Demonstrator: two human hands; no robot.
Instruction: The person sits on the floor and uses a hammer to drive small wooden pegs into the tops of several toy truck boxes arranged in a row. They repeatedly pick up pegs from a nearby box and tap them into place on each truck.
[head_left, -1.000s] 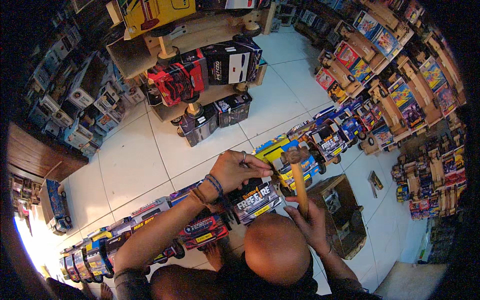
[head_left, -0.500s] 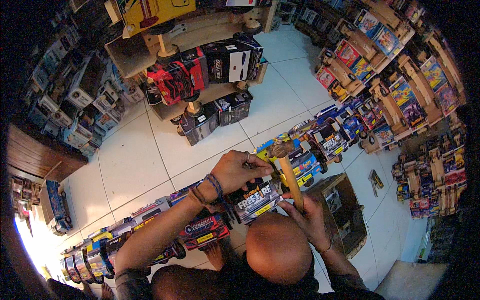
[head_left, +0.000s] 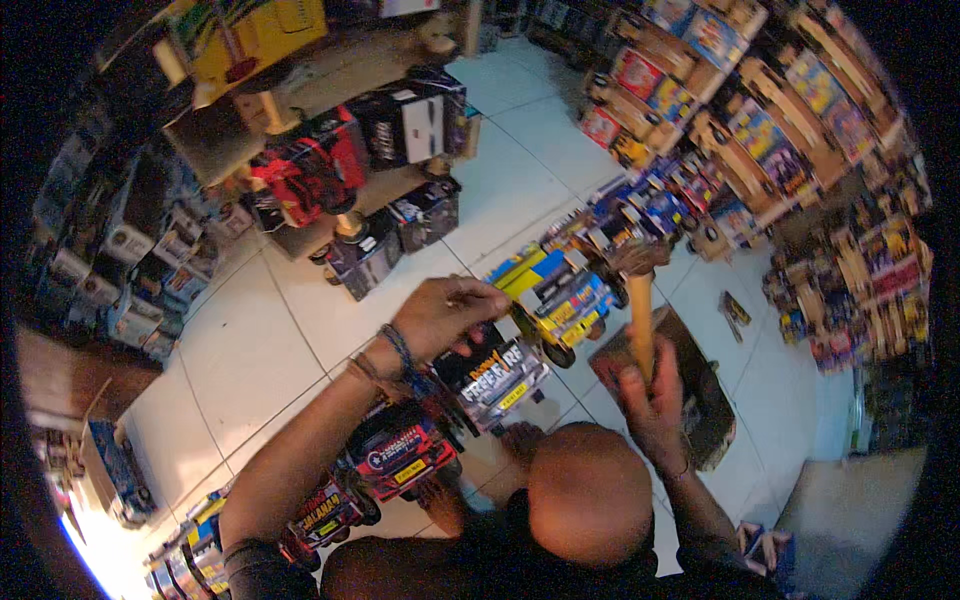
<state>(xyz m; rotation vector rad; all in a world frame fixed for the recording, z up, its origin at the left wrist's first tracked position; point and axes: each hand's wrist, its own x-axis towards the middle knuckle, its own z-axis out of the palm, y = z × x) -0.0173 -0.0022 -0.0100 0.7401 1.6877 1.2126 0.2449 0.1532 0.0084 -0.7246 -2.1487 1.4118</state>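
My left hand (head_left: 445,318) reaches over a wooden toy truck (head_left: 492,380) with black, white and orange printed panels. Its thumb and fingers are pinched at the truck's far end; whatever lies between them is too small to make out. In my right hand (head_left: 652,400) a hammer is gripped by its wooden handle (head_left: 641,315). The hammer's dark head (head_left: 640,258) is up and to the right of the left hand, apart from the truck. Beside that truck stands a yellow and blue toy truck (head_left: 565,300); a red and black one (head_left: 400,455) sits under my left forearm.
Toy trucks line up diagonally across white floor tiles (head_left: 300,310). An open wooden box (head_left: 606,360) stands near my right hand, with a small dark and yellow object (head_left: 735,315) beyond. Large trucks (head_left: 310,170) stand far left, stacked wooden toys (head_left: 770,150) far right. My bare knee (head_left: 590,490) is in front.
The hammer has moved right, away from the left hand, along with my right hand. My left hand stays pinched at the same truck. The whole view has shifted and turned somewhat.
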